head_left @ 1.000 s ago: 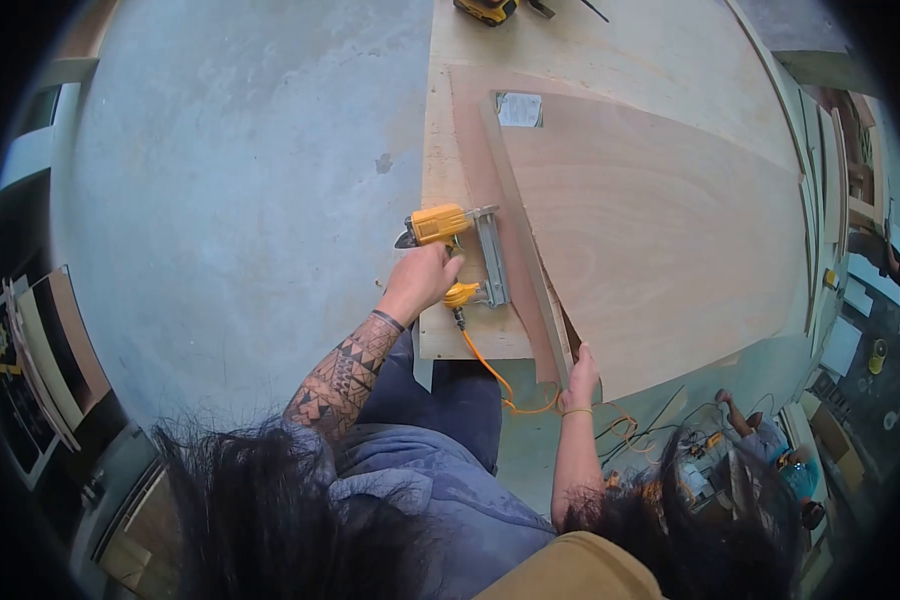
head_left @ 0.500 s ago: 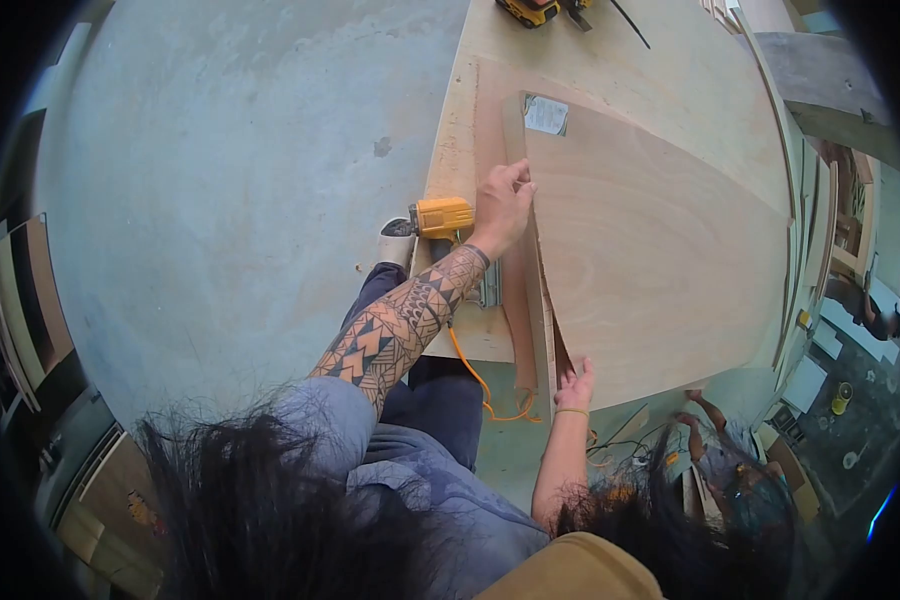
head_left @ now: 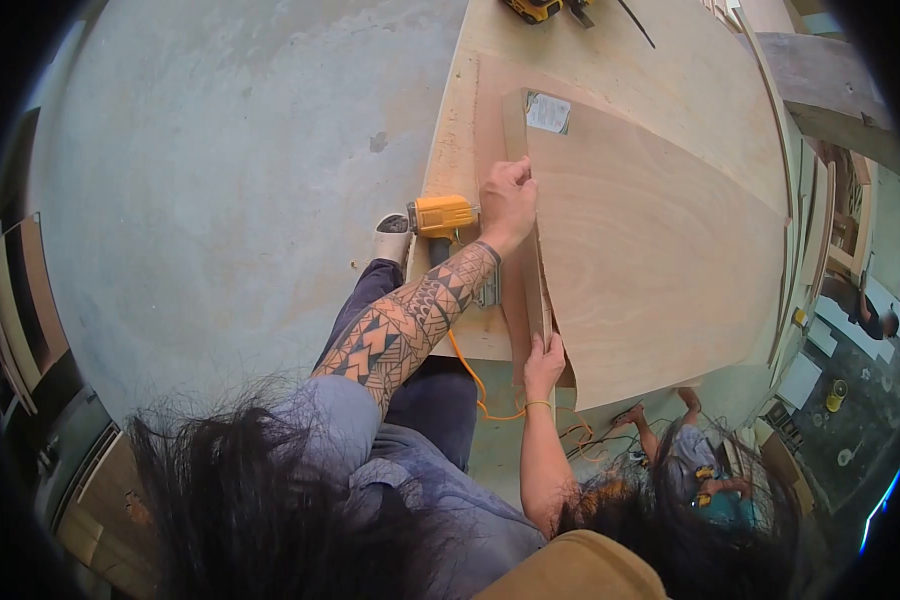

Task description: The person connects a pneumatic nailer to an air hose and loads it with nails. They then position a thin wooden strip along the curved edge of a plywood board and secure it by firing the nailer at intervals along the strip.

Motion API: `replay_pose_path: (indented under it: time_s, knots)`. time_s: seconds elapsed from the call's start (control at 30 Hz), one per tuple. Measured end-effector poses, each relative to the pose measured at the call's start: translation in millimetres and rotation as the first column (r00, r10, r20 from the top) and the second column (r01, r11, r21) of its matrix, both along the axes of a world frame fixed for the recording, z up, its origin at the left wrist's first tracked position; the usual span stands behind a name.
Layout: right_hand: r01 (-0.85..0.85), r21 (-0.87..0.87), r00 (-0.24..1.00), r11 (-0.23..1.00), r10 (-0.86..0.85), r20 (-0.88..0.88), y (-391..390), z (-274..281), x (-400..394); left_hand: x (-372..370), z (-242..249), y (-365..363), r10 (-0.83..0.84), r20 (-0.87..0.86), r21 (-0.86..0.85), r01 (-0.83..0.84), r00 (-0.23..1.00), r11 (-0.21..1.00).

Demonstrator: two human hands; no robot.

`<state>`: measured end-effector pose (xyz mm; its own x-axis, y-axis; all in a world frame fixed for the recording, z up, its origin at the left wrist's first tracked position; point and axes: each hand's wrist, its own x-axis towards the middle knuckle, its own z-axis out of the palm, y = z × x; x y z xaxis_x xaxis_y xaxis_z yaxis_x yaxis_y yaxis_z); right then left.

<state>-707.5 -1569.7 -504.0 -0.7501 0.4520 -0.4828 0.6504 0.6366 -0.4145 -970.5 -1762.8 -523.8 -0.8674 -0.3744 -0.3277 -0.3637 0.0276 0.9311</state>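
A plywood panel [head_left: 660,240] with a thick wooden edge strip lies on the worktable, a printed label [head_left: 548,113] at its far corner. My left hand [head_left: 510,203], on the tattooed arm, has its fingers closed over the panel's left edge about midway along. Nearer to me, my right hand [head_left: 543,366] grips the near end of the same edge, thumb and fingers around the wood. A gap shows between the strip and the thin top sheet close to this hand. Left of the panel a yellow nail gun [head_left: 444,216] rests on the table, partly hidden by my left forearm.
An orange air hose [head_left: 482,400] hangs from the table's near edge. A yellow and black power tool [head_left: 535,10] lies at the far end. Another person [head_left: 692,455] works low at the near right, and boards [head_left: 35,290] lean at the left.
My right hand has moved left and slightly away from me, from the top sheet's corner to the edge strip, and its fingers have closed. My left hand stays almost in place.
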Motion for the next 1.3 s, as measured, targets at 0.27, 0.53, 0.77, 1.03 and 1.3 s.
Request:
replay_pose_path:
  time_s: [0.27,0.53,0.77,1.03,1.3]
  knots:
    - [-0.061,0.057,0.998,0.996,0.062,-0.019,8,-10,12,-1,13,-2,-0.030,0.026,-0.052,0.031,0.999,0.998]
    - [0.106,-0.046,0.986,0.993,-0.099,0.135,23,6,8,0,6,-6,-0.028,-0.015,0.007,0.028,0.999,1.000]
    - [0.444,-0.108,0.895,0.889,-0.447,0.001,31,-9,32,45,27,-13,-0.233,0.093,-0.019,0.236,0.968,0.972]
    - [0.960,-0.262,0.146,0.096,-0.973,0.177,84,-5,13,136,34,34,-0.691,0.326,0.130,0.694,0.645,0.709]
    - [0.762,-0.587,-0.117,-0.274,-0.950,0.290,145,-33,37,153,39,76,-0.574,0.531,0.146,0.600,0.624,0.787]
